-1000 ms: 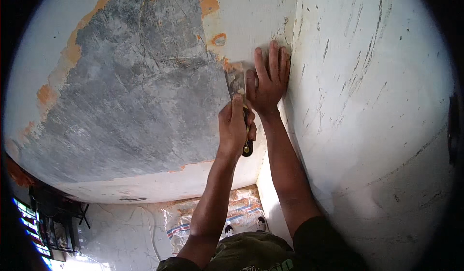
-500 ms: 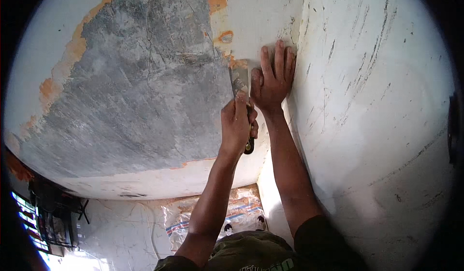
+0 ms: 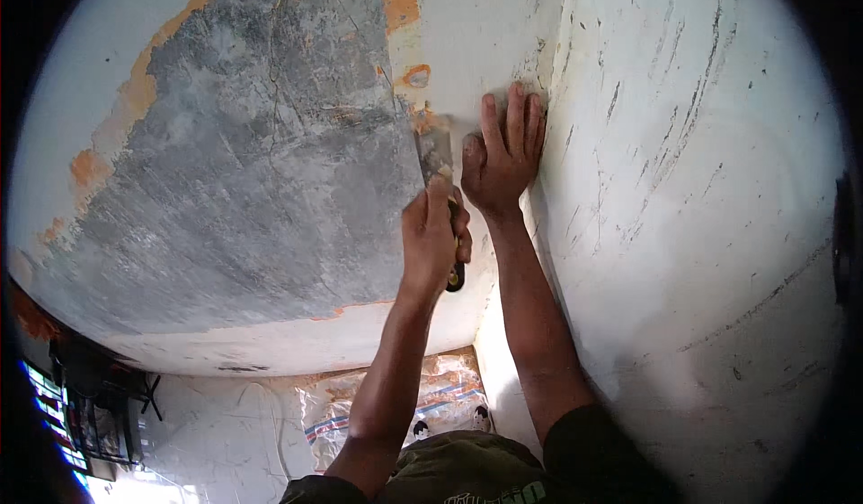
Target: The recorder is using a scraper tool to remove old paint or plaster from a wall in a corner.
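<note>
My left hand (image 3: pixel 430 230) is closed on the black-and-yellow handle of a scraper. Its metal blade (image 3: pixel 434 153) lies at the right edge of a large grey bare patch (image 3: pixel 270 171) on the white wall, where orange flecks show. My right hand (image 3: pixel 502 158) presses open on the white paint just right of the blade, fingertips upward, beside the corner where a second wall (image 3: pixel 683 171) meets this one.
The side wall fills the right, with dark scuff marks. Below are a crumpled printed sheet (image 3: pixel 324 410) and my feet on a pale floor (image 3: pixel 216 432), where a thin cord lies. A dark metal stand (image 3: pixel 94 414) is at lower left, beside a bright barred opening.
My left hand and the scraper have shifted slightly left along the patch's edge, widening the gap to my right hand. My right hand stays in about the same place on the wall.
</note>
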The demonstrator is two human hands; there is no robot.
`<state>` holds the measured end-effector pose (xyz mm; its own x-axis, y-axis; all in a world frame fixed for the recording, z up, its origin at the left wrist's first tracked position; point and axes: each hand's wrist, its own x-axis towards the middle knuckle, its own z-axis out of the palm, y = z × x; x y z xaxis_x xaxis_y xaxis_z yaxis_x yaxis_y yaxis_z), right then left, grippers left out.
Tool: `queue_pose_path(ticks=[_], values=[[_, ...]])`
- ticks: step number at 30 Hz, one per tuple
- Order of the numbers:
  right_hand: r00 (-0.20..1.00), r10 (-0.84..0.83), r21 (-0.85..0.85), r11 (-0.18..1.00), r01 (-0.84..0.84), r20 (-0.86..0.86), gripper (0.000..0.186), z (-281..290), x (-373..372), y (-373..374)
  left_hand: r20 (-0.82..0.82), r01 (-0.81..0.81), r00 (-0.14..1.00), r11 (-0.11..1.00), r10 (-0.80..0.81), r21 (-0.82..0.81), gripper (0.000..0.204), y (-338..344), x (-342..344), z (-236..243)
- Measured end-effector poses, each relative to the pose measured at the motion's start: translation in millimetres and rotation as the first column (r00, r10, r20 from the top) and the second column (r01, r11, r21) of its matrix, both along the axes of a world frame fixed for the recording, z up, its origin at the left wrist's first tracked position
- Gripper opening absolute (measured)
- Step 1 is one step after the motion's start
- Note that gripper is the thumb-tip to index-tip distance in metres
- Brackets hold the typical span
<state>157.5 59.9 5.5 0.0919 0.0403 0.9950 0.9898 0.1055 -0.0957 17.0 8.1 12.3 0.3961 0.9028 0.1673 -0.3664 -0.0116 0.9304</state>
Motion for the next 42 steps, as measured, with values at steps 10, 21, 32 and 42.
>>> queue_pose_path(ticks=[10,21,32,42], values=[[1.0,0.012,-0.015,1.0,-0.012,0.016,0.044,1.4,-1.3,-2.9,-0.014,0.035,0.999,0.999,-0.035,-0.011,0.038,-3.6,-5.9,-12.6],[0.999,0.038,0.036,0.999,-0.039,0.018,0.044,-0.6,-0.7,2.5,0.025,0.028,0.999,0.999,-0.029,0.018,0.039,2.2,-6.0,-6.7],[1.0,0.026,0.018,1.0,-0.026,-0.006,0.044,-0.2,-1.2,0.8,0.041,-0.003,0.999,0.997,0.0,0.072,0.038,10.7,-1.7,6.9],[0.999,0.038,-0.008,0.999,-0.039,-0.022,0.044,-0.8,-2.3,0.2,-0.022,-0.057,0.998,0.998,0.058,0.027,0.04,-2.7,-11.4,-24.0]])
